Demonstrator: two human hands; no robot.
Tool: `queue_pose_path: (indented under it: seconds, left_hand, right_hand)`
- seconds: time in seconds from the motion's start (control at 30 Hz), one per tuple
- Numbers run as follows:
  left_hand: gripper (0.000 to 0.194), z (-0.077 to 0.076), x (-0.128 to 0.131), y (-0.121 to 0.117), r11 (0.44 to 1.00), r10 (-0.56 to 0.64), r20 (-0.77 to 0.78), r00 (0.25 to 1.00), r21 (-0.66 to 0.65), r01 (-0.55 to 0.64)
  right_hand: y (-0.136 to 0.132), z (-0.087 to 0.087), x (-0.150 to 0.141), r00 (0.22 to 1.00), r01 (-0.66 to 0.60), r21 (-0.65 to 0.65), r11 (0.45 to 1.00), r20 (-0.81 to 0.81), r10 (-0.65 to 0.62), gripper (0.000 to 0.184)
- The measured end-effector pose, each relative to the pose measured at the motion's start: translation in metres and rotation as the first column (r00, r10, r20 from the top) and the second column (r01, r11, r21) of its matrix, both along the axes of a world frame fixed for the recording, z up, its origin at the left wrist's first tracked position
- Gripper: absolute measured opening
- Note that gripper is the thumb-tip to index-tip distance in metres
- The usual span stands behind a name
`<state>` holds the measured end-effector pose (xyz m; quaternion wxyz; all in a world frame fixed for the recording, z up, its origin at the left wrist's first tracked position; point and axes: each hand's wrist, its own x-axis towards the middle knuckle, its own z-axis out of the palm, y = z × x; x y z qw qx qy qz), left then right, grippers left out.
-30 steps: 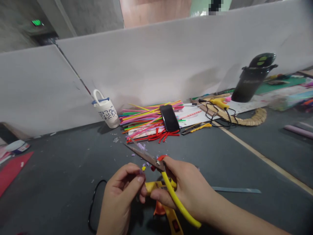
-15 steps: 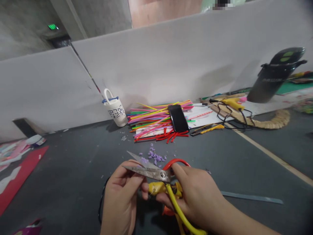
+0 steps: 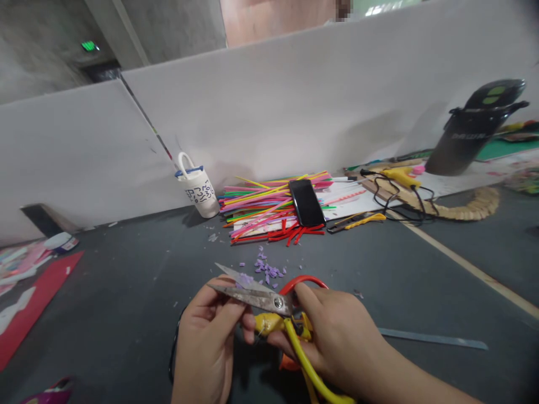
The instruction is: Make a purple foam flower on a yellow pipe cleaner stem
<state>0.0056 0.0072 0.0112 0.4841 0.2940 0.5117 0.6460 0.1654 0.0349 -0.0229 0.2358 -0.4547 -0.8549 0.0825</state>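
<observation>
My right hand (image 3: 337, 325) is closed around a pair of scissors (image 3: 256, 297) with one red and one yellow handle. Their blades stand slightly parted, pointing left. My left hand (image 3: 210, 336) is closed, its thumb and fingers bent at the lower blade; whatever it pinches is hidden. Between my hands is a shiny yellow piece (image 3: 269, 324) with a thin strand hanging from it, partly covered by my right fingers. Below it shows an orange part (image 3: 289, 361). Small purple scraps (image 3: 269, 269) lie on the table just beyond the blades.
Colourful fuzzy stems (image 3: 261, 205) lie under a black phone (image 3: 307, 202). Beside them are a white cup (image 3: 197, 193), a yellow utility knife (image 3: 364, 220), a yellow glue gun (image 3: 402, 178) with its cord, and a black tumbler (image 3: 467, 137). A clear strip (image 3: 433, 338) lies at right, red sheet (image 3: 40, 303) left.
The scissors and both hands have shifted very slightly left. The blades look a touch closer together; the grip is the same.
</observation>
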Motion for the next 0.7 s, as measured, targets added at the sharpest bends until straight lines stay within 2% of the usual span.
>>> queue_pose_path:
  seconds: [0.43, 0.7]
  left_hand:
    - [0.007, -0.0021, -0.0024, 0.0013, 0.999, -0.021, 0.043, 0.999, 0.042, 0.020]
    - [0.007, -0.0009, -0.0021, 0.0018, 1.000, -0.005, 0.024, 1.000, 0.031, 0.004]
  right_hand:
    - [0.0011, 0.0049, -0.0006, 0.997, 0.018, -0.114, 0.993, 0.072, -0.010, 0.044]
    - [0.0014, 0.0049, 0.0000, 0.997, 0.022, -0.081, 0.996, 0.070, -0.017, 0.047]
